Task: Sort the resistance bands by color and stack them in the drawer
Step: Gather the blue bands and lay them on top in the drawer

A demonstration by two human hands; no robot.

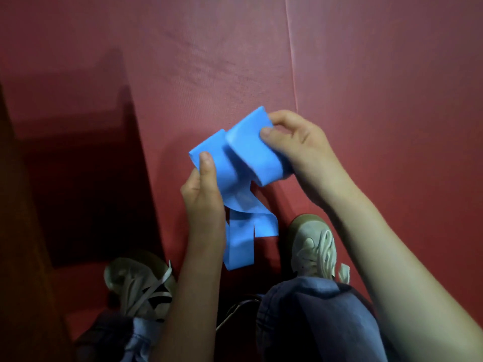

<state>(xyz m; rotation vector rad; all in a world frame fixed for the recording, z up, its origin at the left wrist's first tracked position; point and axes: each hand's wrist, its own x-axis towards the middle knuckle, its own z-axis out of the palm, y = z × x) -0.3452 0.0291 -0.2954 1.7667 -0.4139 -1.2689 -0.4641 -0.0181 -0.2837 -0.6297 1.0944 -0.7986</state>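
Note:
A blue resistance band (245,163) is folded into loops between both hands, above a red mat. My left hand (203,194) grips the left fold, thumb on top. My right hand (295,145) pinches the right fold between thumb and fingers. Loose flat ends of the band (243,239) hang down between my feet. No drawer shows clearly in this view.
The red mat (261,61) covers the floor, with a seam (291,53) running down at the upper right. A dark shadowed recess (83,165) lies to the left. My two pale sneakers (313,246) (138,283) and blue-trousered knees sit at the bottom.

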